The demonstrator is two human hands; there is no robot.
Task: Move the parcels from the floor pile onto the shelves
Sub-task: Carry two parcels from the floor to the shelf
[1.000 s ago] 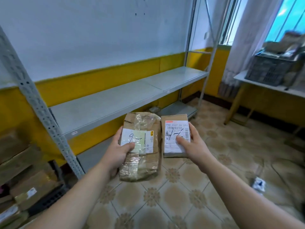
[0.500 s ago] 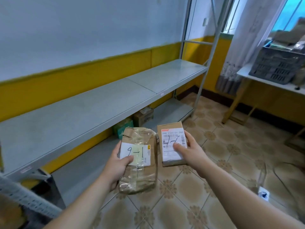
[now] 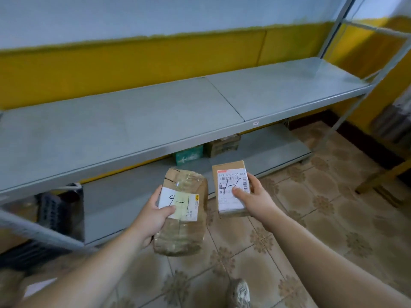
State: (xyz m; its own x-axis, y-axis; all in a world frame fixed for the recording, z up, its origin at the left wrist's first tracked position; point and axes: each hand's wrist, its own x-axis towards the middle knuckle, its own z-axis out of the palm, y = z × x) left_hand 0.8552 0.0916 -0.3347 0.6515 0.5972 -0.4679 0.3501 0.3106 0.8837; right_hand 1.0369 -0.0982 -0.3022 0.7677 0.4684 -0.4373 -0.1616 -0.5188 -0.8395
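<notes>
Two parcels held above the tiled floor [image 3: 311, 221], in front of the shelf unit [image 3: 155, 112].
Both lie label-up, long axes pointing away toward the shelves. The left hand [image 3: 153, 216] grips the taped parcel [image 3: 182, 232], thumb on its label; the right hand [image 3: 252, 197] grips the smaller box [image 3: 230, 192] beside it, thumb on top. The lower shelf [image 3: 124, 196] holds a teal box [image 3: 189, 154] and a brown carton [image 3: 222, 145].

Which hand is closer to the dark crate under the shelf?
Left. The left hand, holding the taped parcel, is right of the dark crate; the right hand, with the small parcel, is farther right.
</notes>
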